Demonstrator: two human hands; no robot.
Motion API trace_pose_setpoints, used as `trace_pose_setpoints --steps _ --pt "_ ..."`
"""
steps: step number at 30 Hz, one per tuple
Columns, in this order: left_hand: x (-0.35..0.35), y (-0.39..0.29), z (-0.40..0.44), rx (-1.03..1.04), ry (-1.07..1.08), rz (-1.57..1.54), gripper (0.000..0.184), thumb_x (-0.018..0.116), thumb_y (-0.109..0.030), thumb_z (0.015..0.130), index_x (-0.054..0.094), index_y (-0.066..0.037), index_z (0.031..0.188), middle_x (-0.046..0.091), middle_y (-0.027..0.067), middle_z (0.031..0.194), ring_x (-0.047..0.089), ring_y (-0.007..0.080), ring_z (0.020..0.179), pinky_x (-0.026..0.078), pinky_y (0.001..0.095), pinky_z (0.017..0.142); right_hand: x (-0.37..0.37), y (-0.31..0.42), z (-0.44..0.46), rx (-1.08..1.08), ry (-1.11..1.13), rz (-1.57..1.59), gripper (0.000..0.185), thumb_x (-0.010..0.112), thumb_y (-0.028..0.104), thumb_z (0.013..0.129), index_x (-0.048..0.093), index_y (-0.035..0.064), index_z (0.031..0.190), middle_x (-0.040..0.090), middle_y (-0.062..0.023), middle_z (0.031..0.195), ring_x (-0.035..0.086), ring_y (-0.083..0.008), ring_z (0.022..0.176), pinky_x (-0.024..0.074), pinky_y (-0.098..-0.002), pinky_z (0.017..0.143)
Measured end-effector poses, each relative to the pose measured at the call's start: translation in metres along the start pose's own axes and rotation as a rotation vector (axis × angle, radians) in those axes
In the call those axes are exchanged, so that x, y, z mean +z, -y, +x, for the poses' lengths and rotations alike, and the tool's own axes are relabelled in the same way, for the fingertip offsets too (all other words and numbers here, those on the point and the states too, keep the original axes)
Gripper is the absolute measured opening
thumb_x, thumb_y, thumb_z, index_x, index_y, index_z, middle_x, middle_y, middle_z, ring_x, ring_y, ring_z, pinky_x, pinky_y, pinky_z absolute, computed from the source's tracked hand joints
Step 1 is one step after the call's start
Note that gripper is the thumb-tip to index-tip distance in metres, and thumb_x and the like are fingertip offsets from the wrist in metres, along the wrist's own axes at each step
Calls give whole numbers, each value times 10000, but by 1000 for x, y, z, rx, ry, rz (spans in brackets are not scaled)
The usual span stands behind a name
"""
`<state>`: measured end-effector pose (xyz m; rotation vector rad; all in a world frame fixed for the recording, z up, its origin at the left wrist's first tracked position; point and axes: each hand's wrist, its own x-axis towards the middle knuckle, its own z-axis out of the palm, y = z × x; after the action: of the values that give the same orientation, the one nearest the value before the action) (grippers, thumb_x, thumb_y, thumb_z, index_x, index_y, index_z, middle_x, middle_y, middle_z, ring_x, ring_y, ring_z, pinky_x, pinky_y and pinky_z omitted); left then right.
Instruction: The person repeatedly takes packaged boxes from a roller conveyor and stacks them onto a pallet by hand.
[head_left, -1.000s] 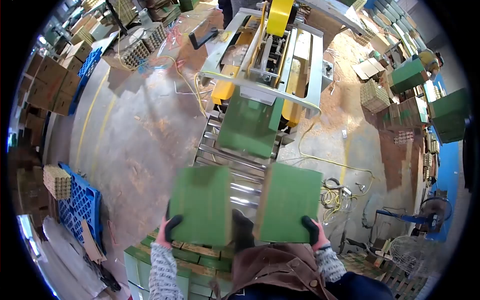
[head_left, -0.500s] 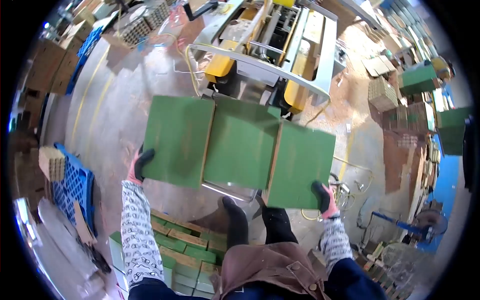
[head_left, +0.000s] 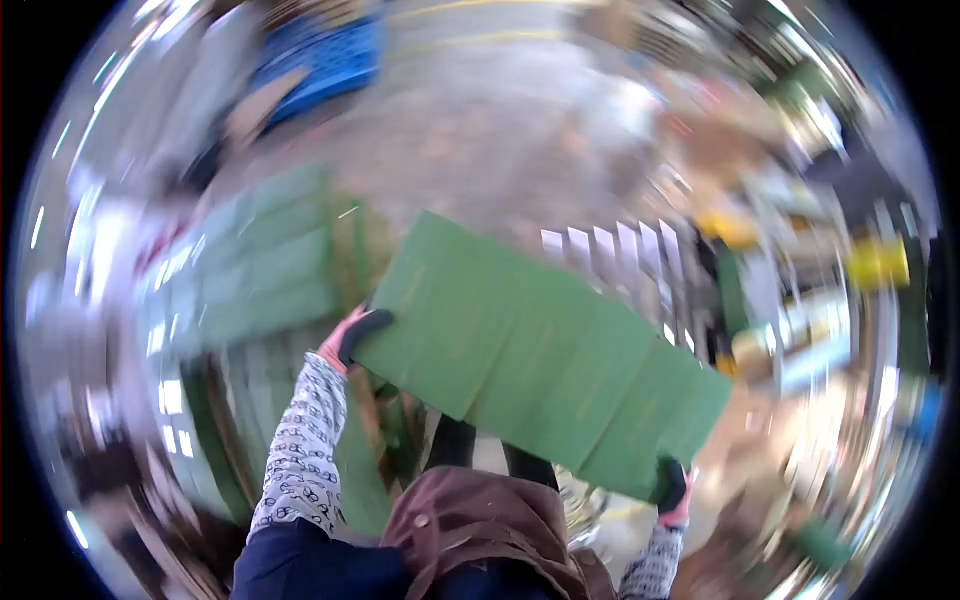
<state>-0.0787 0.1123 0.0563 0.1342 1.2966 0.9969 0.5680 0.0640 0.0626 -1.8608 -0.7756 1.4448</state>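
Observation:
Three green boxes are pressed side by side in one row in front of my body, tilted down toward the right. My left hand, in a pink and black glove, grips the left end of the row. On the right end, my right hand is closed against the outer box. Stacked green boxes stand to the left of the row, blurred by motion.
Metal rollers lie beyond the boxes. A machine with yellow parts is at the right. A blue pallet sits on the floor at the upper left.
The view has swung left toward the stack, and the machine now appears at the right. The middle box, earlier on the rollers, has been squeezed between the two outer boxes and lifted away with them.

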Motion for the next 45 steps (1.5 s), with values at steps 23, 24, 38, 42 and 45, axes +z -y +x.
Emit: trace_pose_setpoints --steps 23,24,38,42,45 --pt "-413 479 -444 961 -1256 -1232 380 507 -259 897 529 -18 1191 574 90 1146 566 186 1021 469 314 871 978 -75 -338 12 1910 -935 350 555 157 862 518 45 1191 615 -40 1045 597 -113 890 501 -271 766" --pt "-424 476 -441 968 -1235 -1218 386 503 -264 899 527 -14 1192 569 89 1155 559 182 1034 459 305 884 999 -88 -351 -50 1905 -948 358 571 160 854 524 48 1190 614 -34 1040 595 -110 882 497 -266 759" --pt "-464 479 -425 807 -1259 -1117 400 479 -319 921 537 -17 1177 577 43 1128 537 143 1022 410 264 911 1068 -171 -342 -1473 1496 -1110 559 518 336 873 407 -25 1285 532 -199 1203 531 -269 1085 405 -327 929" --pt "-474 522 -433 628 -1278 -1007 433 434 -325 929 502 -10 1219 525 52 1202 493 163 1069 362 293 961 941 -120 -385 -1916 1174 -764 605 625 386 703 502 -47 1108 549 -186 981 519 -328 920 425 -386 844" --pt "-456 467 -429 717 -1349 -913 416 356 -305 946 516 7 1169 568 75 1113 535 195 967 432 329 876 792 -72 -303 -1753 1106 -1021 764 624 460 722 413 -44 1257 378 -244 1308 353 -365 1224 205 -476 1060"
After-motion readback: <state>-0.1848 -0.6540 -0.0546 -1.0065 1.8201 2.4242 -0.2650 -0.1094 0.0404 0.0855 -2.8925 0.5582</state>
